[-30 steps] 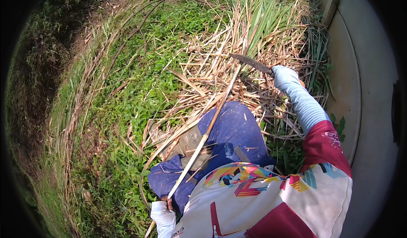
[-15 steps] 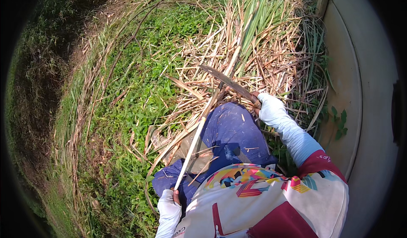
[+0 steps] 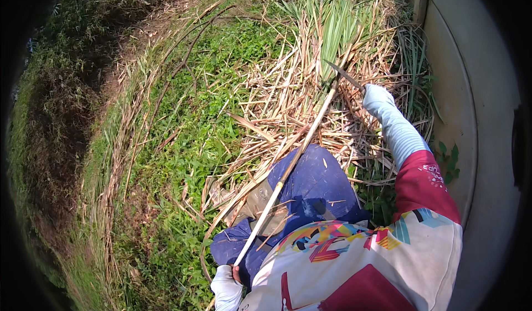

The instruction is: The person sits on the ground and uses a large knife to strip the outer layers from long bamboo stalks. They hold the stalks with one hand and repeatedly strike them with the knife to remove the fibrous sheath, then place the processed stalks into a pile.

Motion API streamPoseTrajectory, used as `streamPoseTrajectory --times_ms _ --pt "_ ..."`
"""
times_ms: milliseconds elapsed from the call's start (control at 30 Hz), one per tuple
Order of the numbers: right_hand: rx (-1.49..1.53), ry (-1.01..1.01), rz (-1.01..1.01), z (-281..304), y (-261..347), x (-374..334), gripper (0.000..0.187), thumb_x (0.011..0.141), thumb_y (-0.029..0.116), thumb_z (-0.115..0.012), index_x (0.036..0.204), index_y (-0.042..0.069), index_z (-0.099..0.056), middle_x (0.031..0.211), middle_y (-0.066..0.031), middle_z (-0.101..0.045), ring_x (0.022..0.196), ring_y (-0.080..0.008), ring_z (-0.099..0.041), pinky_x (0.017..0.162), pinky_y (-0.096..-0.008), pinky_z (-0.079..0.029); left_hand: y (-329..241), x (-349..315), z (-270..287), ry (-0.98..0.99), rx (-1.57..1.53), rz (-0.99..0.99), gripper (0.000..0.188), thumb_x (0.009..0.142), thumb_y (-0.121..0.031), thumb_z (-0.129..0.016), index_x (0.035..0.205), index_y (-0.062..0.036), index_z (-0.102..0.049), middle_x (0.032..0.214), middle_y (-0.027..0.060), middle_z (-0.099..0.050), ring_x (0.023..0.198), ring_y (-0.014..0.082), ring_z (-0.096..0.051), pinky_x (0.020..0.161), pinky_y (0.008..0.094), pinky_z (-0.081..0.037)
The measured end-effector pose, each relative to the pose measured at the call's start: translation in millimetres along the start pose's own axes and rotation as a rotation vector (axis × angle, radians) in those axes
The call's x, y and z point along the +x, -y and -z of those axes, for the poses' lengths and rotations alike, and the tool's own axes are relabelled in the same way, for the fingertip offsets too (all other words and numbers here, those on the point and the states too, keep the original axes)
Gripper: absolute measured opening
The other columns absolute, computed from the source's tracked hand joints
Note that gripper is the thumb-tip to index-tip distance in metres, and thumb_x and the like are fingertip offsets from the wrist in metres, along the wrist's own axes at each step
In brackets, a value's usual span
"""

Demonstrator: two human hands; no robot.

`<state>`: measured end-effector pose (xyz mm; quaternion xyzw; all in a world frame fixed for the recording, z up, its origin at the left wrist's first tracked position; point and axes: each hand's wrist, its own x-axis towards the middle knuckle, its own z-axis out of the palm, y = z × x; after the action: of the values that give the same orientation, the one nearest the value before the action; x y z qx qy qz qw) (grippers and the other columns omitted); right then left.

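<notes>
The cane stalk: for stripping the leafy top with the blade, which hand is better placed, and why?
Right, probably. The right hand holds the dark blade up by the leafy end of the cane stalk. The left hand grips the stalk's bare lower end near the body, far from the leaves, so it suits steadying.

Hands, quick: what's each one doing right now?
Left hand: closed on the stalk's lower end.
Right hand: closed on the curved knife.

Outdoor field edge, green weeds [image 3: 210, 117], heaped dry cane leaves [image 3: 288, 95], concrete wall [image 3: 471, 117]
</notes>
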<state>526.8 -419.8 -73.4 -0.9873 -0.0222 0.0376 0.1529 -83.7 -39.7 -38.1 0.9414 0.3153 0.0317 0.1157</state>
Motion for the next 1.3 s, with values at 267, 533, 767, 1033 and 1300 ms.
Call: streamPoseTrajectory --times_ms 267,533,767,1033,1300 --pt "0.517 0.042 0.178 -72.1 6.5 -106.2 0.053 0.085 0.022 -0.08 0.135 0.01 -0.065 0.106 -0.0193 -0.075 0.099 -0.0377 -0.072 0.088 -0.0422 -0.056 -34.2 43.4 -5.4 0.193 -0.001 0.098 0.029 0.108 -0.028 -0.056 0.095 -0.0065 -0.07 0.074 0.0219 -0.066 0.069 0.0439 -0.064 0.065 0.0479 -0.05" --pt "0.301 0.348 0.404 -19.4 73.1 -186.8 0.035 0.097 0.029 -0.065 0.132 0.026 -0.067 0.106 -0.0159 -0.074 0.098 -0.0407 -0.072 0.083 -0.0493 -0.057 -43.3 105.4 -43.0 0.719 -0.843 0.228 0.049 0.107 -0.052 -0.056 0.098 -0.0054 -0.068 0.062 0.0008 -0.059 0.053 0.0105 -0.05 0.051 0.0267 -0.036" --pt "0.135 0.279 0.432 -25.9 42.6 -160.7 0.039 0.094 0.017 -0.064 0.133 0.02 -0.065 0.106 -0.02 -0.073 0.101 -0.0427 -0.071 0.086 -0.0512 -0.055 -48.0 89.6 -21.7 0.907 -0.851 0.431 0.06 0.1 -0.065 -0.06 0.101 -0.0053 -0.066 0.059 -0.0014 -0.052 0.044 0.0109 -0.043 0.043 0.027 -0.034" --pt "-0.099 0.024 0.043 -11.5 -27.2 -14.8 0.021 0.097 0.017 -0.056 0.111 0.008 -0.069 0.108 -0.0216 -0.073 0.105 -0.0426 -0.07 0.089 -0.0487 -0.055 -11.5 46.0 4.0 0.917 -0.85 0.44 0.058 0.104 -0.058 -0.06 0.105 -0.0001 -0.067 0.06 -0.0013 -0.054 0.049 0.0092 -0.045 0.047 0.0261 -0.035" --pt "0.278 -0.166 -0.07 -75.2 -64.4 -30.1 0.03 0.095 0.02 -0.066 0.123 0.01 -0.069 0.101 -0.0182 -0.075 0.094 -0.0391 -0.071 0.083 -0.0439 -0.054 6.3 42.4 -19.2 0.708 -0.882 0.213 0.046 0.105 -0.046 -0.064 0.104 -0.0006 -0.067 0.07 -0.0004 -0.06 0.062 0.0097 -0.052 0.06 0.0247 -0.039"
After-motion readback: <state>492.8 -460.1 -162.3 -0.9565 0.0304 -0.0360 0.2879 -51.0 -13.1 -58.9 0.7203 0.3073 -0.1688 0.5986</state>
